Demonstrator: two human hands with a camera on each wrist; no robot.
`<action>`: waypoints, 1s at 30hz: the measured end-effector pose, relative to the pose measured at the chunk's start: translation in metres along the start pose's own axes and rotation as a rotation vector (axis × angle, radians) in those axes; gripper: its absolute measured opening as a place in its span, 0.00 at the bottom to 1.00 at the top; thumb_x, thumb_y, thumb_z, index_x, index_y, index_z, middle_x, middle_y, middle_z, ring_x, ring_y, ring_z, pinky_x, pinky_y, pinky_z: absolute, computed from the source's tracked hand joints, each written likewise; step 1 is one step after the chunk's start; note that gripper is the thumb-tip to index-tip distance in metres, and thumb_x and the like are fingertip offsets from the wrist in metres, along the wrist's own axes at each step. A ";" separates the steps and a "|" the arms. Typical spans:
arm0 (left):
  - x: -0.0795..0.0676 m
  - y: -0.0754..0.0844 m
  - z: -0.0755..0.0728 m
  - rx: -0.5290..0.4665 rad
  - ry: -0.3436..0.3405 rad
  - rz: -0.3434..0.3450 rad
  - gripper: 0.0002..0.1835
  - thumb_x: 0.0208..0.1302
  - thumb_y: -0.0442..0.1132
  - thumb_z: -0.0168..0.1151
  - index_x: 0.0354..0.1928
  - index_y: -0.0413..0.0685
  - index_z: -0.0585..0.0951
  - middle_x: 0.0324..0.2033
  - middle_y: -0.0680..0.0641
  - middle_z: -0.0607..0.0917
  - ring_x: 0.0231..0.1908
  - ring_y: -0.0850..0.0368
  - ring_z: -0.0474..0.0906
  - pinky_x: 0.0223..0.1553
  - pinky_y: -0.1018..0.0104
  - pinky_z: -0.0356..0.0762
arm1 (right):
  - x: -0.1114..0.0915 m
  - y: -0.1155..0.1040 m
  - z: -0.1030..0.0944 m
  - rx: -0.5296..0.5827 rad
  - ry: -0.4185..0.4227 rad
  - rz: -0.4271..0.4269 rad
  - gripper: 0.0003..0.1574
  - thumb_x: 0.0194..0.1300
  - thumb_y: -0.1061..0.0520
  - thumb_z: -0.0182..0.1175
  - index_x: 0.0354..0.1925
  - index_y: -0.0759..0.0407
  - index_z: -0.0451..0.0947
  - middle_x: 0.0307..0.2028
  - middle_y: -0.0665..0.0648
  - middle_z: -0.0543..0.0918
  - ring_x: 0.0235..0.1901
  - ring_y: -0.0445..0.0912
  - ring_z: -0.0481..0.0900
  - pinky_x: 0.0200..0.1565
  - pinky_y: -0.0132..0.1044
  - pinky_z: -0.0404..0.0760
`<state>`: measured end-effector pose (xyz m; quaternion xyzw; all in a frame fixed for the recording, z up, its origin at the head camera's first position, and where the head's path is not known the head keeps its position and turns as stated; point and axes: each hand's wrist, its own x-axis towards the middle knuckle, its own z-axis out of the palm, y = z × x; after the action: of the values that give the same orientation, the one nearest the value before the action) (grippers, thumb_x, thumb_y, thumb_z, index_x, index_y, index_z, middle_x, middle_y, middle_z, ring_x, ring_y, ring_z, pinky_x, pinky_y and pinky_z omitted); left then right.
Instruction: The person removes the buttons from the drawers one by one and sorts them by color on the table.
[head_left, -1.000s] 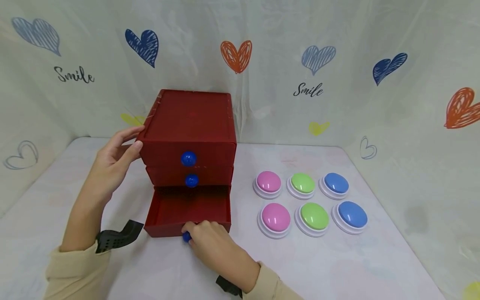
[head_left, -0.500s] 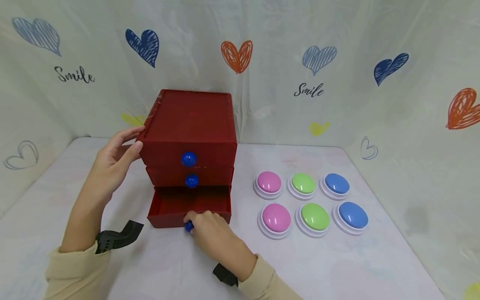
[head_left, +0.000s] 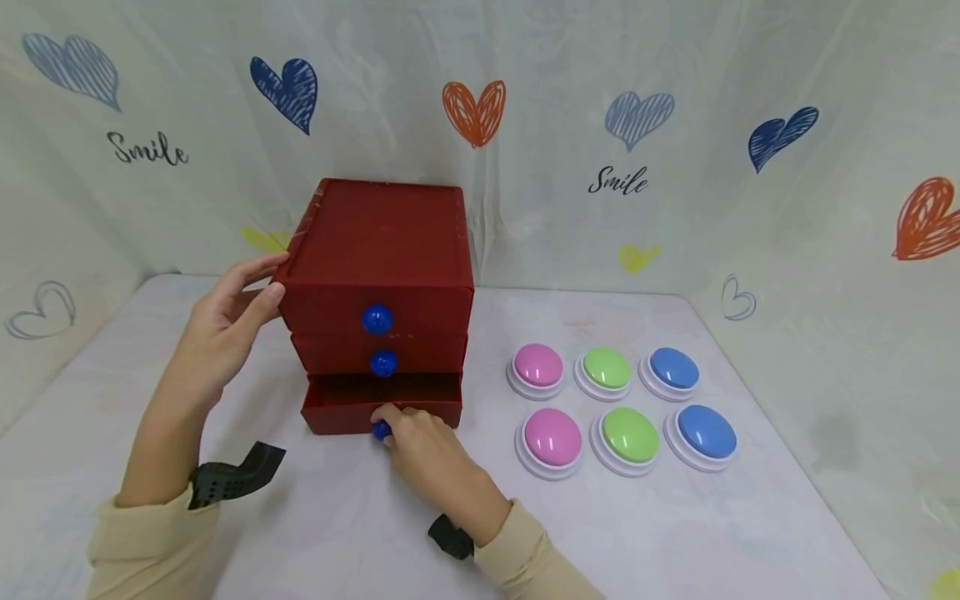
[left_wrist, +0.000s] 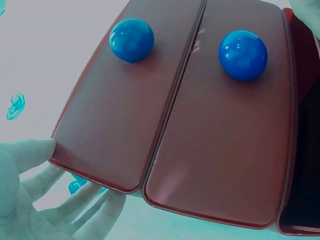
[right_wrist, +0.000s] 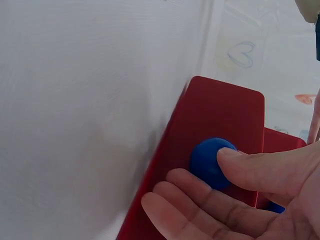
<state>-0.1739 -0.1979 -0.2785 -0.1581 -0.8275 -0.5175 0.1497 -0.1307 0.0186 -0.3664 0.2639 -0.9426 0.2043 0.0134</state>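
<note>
A red cabinet (head_left: pixel 382 233) with three drawers stands upright on the table in the head view. My left hand (head_left: pixel 231 321) rests at its upper left front corner, thumb against the front edge and fingers lying along the side. The bottom drawer (head_left: pixel 335 421) is partly pulled out; its visible inside looks bare and dark. With my right hand (head_left: pixel 435 462) I pinch that drawer's blue knob (head_left: pixel 381 430), and in the right wrist view the thumb presses on the knob (right_wrist: pixel 207 162). The top knob (head_left: pixel 377 319) and middle knob (head_left: pixel 383 362) are untouched, their drawers closed.
Right of the cabinet, several dome buttons sit in two rows: pink (head_left: pixel 552 437), green (head_left: pixel 629 433) and blue (head_left: pixel 706 432), each on a white base. A pale cloth (head_left: pixel 300 533) covers the table. Behind hangs a curtain (head_left: pixel 540 100) printed with hearts.
The bottom drawer has slid farther into the cabinet, with my right hand moving forward on its knob. My left hand has stayed at the cabinet's corner.
</note>
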 end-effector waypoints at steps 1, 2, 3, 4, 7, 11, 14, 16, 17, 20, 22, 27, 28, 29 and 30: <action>0.000 0.000 0.000 0.000 0.000 0.001 0.24 0.71 0.39 0.46 0.68 0.53 0.63 0.61 0.45 0.67 0.46 0.74 0.73 0.44 0.86 0.69 | 0.000 0.001 0.001 0.004 0.005 -0.002 0.17 0.62 0.60 0.60 0.50 0.54 0.76 0.38 0.55 0.84 0.36 0.43 0.82 0.34 0.29 0.80; 0.000 0.000 0.000 -0.001 0.001 0.001 0.24 0.71 0.38 0.46 0.68 0.52 0.63 0.61 0.45 0.67 0.46 0.74 0.74 0.44 0.86 0.69 | 0.001 0.001 0.001 0.001 0.010 -0.007 0.17 0.62 0.60 0.60 0.50 0.55 0.76 0.38 0.55 0.84 0.36 0.43 0.82 0.35 0.29 0.80; 0.000 0.001 0.000 -0.001 0.002 0.001 0.24 0.71 0.38 0.46 0.68 0.52 0.63 0.61 0.45 0.67 0.46 0.74 0.74 0.44 0.86 0.69 | 0.001 0.002 0.001 0.003 0.013 -0.011 0.17 0.62 0.60 0.60 0.51 0.55 0.76 0.38 0.55 0.84 0.36 0.44 0.82 0.36 0.29 0.81; 0.000 0.001 0.000 0.001 0.002 -0.001 0.24 0.71 0.39 0.46 0.68 0.53 0.63 0.61 0.45 0.67 0.46 0.74 0.73 0.44 0.86 0.69 | 0.002 0.002 0.001 0.005 0.015 -0.013 0.17 0.62 0.61 0.60 0.51 0.55 0.76 0.38 0.56 0.84 0.36 0.44 0.82 0.37 0.29 0.81; 0.001 0.001 0.000 0.003 0.001 -0.004 0.24 0.71 0.39 0.46 0.68 0.53 0.63 0.61 0.45 0.67 0.46 0.74 0.74 0.44 0.86 0.69 | 0.004 0.003 0.000 0.012 0.026 -0.018 0.17 0.62 0.61 0.60 0.51 0.56 0.75 0.38 0.55 0.83 0.37 0.44 0.81 0.39 0.29 0.81; 0.001 0.001 0.000 0.000 0.002 -0.002 0.24 0.71 0.39 0.46 0.68 0.53 0.63 0.60 0.46 0.67 0.46 0.74 0.74 0.44 0.86 0.69 | 0.008 0.005 0.001 0.026 0.035 -0.010 0.18 0.62 0.62 0.60 0.51 0.56 0.75 0.40 0.55 0.83 0.38 0.44 0.81 0.41 0.29 0.80; 0.000 0.000 0.000 -0.005 0.004 0.005 0.24 0.71 0.38 0.46 0.67 0.53 0.63 0.60 0.48 0.68 0.46 0.74 0.74 0.44 0.86 0.69 | 0.012 0.006 0.001 0.036 0.043 -0.004 0.17 0.62 0.62 0.59 0.51 0.57 0.75 0.40 0.55 0.83 0.40 0.44 0.81 0.41 0.29 0.80; 0.000 0.000 -0.001 -0.010 0.006 0.008 0.24 0.71 0.38 0.46 0.67 0.52 0.64 0.59 0.50 0.68 0.46 0.74 0.74 0.44 0.86 0.69 | 0.015 0.006 0.001 0.042 0.050 -0.004 0.17 0.62 0.63 0.59 0.51 0.57 0.75 0.40 0.56 0.83 0.40 0.45 0.81 0.42 0.29 0.80; 0.000 0.000 0.000 -0.014 0.005 0.010 0.24 0.71 0.37 0.46 0.67 0.52 0.64 0.59 0.50 0.68 0.46 0.74 0.74 0.44 0.86 0.69 | 0.016 0.007 0.001 0.044 0.052 -0.002 0.17 0.62 0.63 0.58 0.51 0.57 0.75 0.40 0.56 0.83 0.40 0.45 0.81 0.42 0.29 0.80; 0.000 0.000 0.000 -0.021 0.007 0.013 0.24 0.71 0.37 0.47 0.67 0.52 0.64 0.59 0.51 0.69 0.45 0.74 0.75 0.45 0.86 0.69 | 0.019 0.009 0.001 0.049 0.062 0.002 0.17 0.62 0.64 0.58 0.51 0.58 0.75 0.40 0.56 0.83 0.40 0.45 0.81 0.41 0.29 0.80; 0.000 0.000 0.000 -0.017 0.009 0.013 0.24 0.71 0.37 0.47 0.67 0.52 0.64 0.59 0.51 0.68 0.46 0.74 0.75 0.45 0.86 0.69 | 0.021 0.009 0.001 0.049 0.066 0.006 0.17 0.62 0.64 0.58 0.50 0.57 0.75 0.40 0.55 0.83 0.40 0.45 0.81 0.42 0.29 0.79; 0.000 0.000 0.000 -0.005 0.009 0.008 0.24 0.71 0.38 0.46 0.67 0.52 0.63 0.61 0.47 0.67 0.47 0.74 0.74 0.45 0.86 0.69 | 0.024 0.011 0.002 0.047 0.076 0.009 0.16 0.62 0.64 0.58 0.50 0.56 0.76 0.40 0.55 0.83 0.40 0.45 0.81 0.42 0.30 0.79; 0.000 0.000 0.000 -0.004 0.009 0.007 0.24 0.71 0.38 0.46 0.68 0.52 0.63 0.61 0.46 0.67 0.47 0.74 0.73 0.45 0.86 0.69 | 0.024 0.011 0.002 0.046 0.080 0.008 0.16 0.62 0.63 0.58 0.50 0.56 0.76 0.39 0.55 0.83 0.40 0.45 0.81 0.42 0.30 0.79; 0.000 0.000 0.000 -0.004 0.008 0.006 0.24 0.71 0.38 0.46 0.68 0.52 0.63 0.61 0.46 0.67 0.47 0.74 0.73 0.45 0.86 0.69 | 0.025 0.012 0.002 0.046 0.083 0.008 0.16 0.62 0.63 0.58 0.50 0.56 0.76 0.39 0.55 0.82 0.40 0.45 0.81 0.42 0.30 0.79; 0.000 0.000 0.000 -0.003 0.008 0.005 0.24 0.71 0.38 0.46 0.68 0.52 0.63 0.61 0.46 0.67 0.47 0.74 0.73 0.44 0.87 0.69 | 0.025 0.012 0.003 0.047 0.088 0.007 0.16 0.62 0.63 0.58 0.50 0.56 0.76 0.40 0.55 0.82 0.40 0.46 0.81 0.42 0.30 0.79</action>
<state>-0.1738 -0.1983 -0.2780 -0.1583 -0.8258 -0.5190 0.1539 -0.1577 0.0146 -0.3702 0.2516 -0.9369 0.2378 0.0478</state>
